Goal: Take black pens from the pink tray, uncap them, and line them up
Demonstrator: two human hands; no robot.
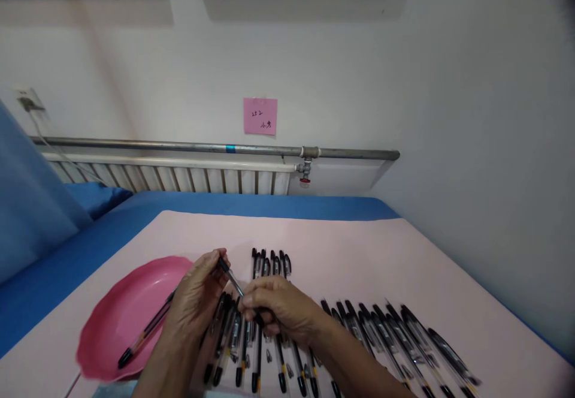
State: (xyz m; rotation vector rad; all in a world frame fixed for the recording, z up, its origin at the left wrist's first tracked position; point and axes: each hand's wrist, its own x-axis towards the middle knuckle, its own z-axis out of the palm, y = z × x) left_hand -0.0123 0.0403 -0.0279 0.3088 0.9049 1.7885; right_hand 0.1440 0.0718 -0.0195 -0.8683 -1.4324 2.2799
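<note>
A clear-barrelled pen with a black end slants between my two hands. My left hand has its fingers curled round the pen's upper black end. Lower down, my right hand pinches the barrel, and a black piece shows under its fingers. Just below my hands lies a row of black pens, with small metal pen tips among them. Behind my right hand, several capped pens lie side by side. My forearms hide part of the rows.
At the left stands a pink scalloped dish with a few pens in it. Another row of pens spreads to the right. The pink table cover has a blue border; behind are a radiator and the wall.
</note>
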